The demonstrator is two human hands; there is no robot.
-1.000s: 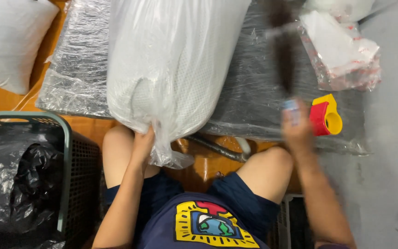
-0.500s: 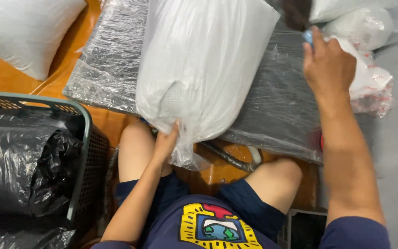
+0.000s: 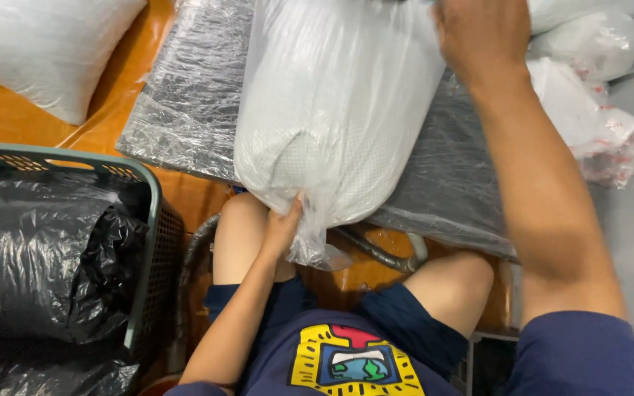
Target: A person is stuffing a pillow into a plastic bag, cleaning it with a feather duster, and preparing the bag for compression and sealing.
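Clear plastic film wraps a rolled white pillow [image 3: 332, 110], which lies lengthwise on a grey, film-covered slab [image 3: 185, 110] in front of a seated person. The left hand [image 3: 282, 229] grips the near end of the roll, fingers closed on the bunched film where the loose bag mouth [image 3: 315, 253] hangs over the slab's edge above the bare knees. The right hand [image 3: 482, 33] rests on the far upper part of the roll, palm down; its fingertips run past the top edge of the view, so it cannot be told whether they are spread or curled. A grey hose [image 3: 383, 253] curves over the orange floor [image 3: 9, 117] just under the slab's near edge. To the left stands a green mesh basket [image 3: 148, 242] filled with black plastic bags [image 3: 45, 257]. A bare white pillow [image 3: 45, 51] lies at upper left, well apart from the roll. More bagged white goods [image 3: 588, 110], possibly pillow covers, are heaped at upper right beside the slab.
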